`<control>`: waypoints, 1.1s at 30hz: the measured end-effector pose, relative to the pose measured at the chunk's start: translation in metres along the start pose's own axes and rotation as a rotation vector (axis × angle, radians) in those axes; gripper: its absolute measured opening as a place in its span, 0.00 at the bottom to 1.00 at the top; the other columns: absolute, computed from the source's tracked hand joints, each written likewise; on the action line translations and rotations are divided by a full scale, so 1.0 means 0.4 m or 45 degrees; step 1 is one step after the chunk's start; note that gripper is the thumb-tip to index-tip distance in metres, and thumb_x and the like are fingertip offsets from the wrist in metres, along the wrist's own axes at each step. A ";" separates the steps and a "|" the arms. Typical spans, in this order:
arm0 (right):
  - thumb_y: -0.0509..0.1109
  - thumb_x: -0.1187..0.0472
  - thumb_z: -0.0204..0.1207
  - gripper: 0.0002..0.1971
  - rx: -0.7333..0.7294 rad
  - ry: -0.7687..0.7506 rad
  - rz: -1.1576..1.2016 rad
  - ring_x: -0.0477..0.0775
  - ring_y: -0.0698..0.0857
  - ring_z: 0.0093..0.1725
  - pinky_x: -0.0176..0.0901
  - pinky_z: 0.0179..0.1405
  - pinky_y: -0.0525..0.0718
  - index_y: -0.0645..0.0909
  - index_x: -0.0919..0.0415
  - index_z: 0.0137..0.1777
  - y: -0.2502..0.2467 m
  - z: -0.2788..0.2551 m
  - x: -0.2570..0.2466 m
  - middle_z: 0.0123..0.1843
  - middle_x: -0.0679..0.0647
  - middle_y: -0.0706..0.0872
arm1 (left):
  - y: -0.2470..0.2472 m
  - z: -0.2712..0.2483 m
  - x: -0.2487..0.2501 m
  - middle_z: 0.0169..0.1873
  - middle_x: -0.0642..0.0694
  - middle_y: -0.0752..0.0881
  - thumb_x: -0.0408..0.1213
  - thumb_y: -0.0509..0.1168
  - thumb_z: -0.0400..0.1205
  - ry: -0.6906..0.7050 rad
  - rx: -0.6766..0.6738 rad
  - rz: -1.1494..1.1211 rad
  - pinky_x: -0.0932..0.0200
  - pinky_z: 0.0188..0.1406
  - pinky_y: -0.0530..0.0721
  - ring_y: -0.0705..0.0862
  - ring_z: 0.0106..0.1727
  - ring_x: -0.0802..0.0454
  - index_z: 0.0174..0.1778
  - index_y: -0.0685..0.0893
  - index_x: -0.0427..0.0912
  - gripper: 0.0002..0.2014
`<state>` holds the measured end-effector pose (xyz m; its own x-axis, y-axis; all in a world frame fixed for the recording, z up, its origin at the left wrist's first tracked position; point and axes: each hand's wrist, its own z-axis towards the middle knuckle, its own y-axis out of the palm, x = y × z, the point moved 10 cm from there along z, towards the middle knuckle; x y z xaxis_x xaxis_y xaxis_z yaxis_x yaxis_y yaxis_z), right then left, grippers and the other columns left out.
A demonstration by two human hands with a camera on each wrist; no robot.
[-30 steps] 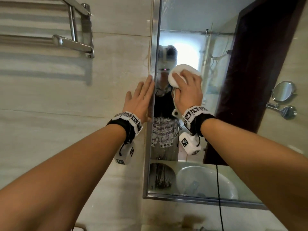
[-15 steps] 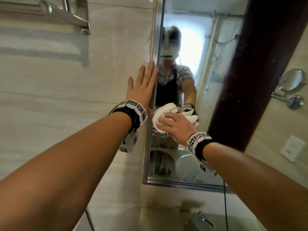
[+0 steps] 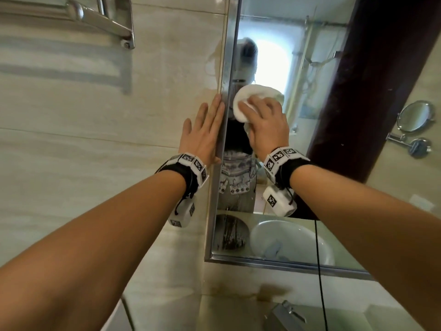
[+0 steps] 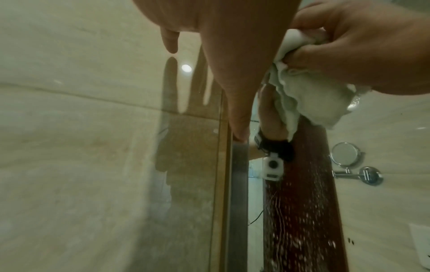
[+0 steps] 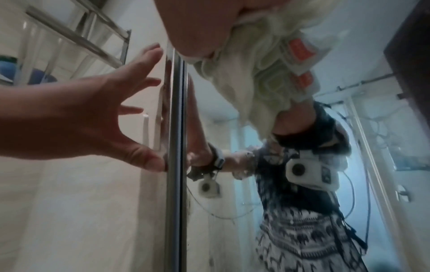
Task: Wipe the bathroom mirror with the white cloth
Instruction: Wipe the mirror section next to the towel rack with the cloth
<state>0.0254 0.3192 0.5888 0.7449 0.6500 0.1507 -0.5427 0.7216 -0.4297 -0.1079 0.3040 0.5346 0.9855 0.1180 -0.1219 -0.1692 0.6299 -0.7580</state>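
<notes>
Now the mirror (image 3: pixel 274 163) has the cloth (image 3: pixel 245 101) back up near its 10 o'clock edge, risen from lower down half a second ago: another stroke underway. Right hand (image 3: pixel 267 125) grips it bunched against the glass; left hand (image 3: pixel 205 134) stays flat, fingers straight, at 9 o'clock.

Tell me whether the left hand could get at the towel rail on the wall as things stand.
Probably yes. The left hand lies flat and open on the tiled wall beside the mirror's frame, holding nothing. The towel rail sits up and to its left, with only bare tile between.
</notes>
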 end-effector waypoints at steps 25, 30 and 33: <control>0.68 0.64 0.78 0.24 0.086 0.238 -0.041 0.61 0.65 0.71 0.55 0.63 0.78 0.75 0.50 0.73 -0.064 -0.145 0.234 0.75 0.55 0.73 | 0.109 -0.054 0.017 0.85 0.46 0.29 0.56 0.83 0.62 -0.084 -0.199 -0.005 0.25 0.80 0.56 0.34 0.87 0.40 0.83 0.24 0.45 0.76; 0.66 0.65 0.78 0.26 0.105 0.372 -0.035 0.64 0.65 0.73 0.60 0.59 0.81 0.72 0.50 0.76 -0.022 -0.132 0.175 0.77 0.54 0.71 | 0.116 -0.053 0.020 0.86 0.46 0.29 0.53 0.85 0.61 -0.102 -0.185 -0.029 0.26 0.81 0.55 0.34 0.87 0.39 0.83 0.25 0.44 0.77; 0.75 0.67 0.72 0.32 -0.021 0.082 -0.066 0.62 0.65 0.71 0.62 0.52 0.85 0.73 0.51 0.76 0.043 -0.174 0.086 0.75 0.53 0.74 | 0.116 -0.054 0.020 0.86 0.47 0.30 0.53 0.85 0.60 -0.105 -0.174 -0.039 0.26 0.81 0.56 0.34 0.87 0.40 0.84 0.26 0.44 0.77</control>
<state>0.0688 0.3375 0.5245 0.7954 0.5949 0.1158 -0.4968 0.7494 -0.4378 -0.1076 0.3178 0.4846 0.9849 0.1662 -0.0488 -0.1303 0.5244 -0.8414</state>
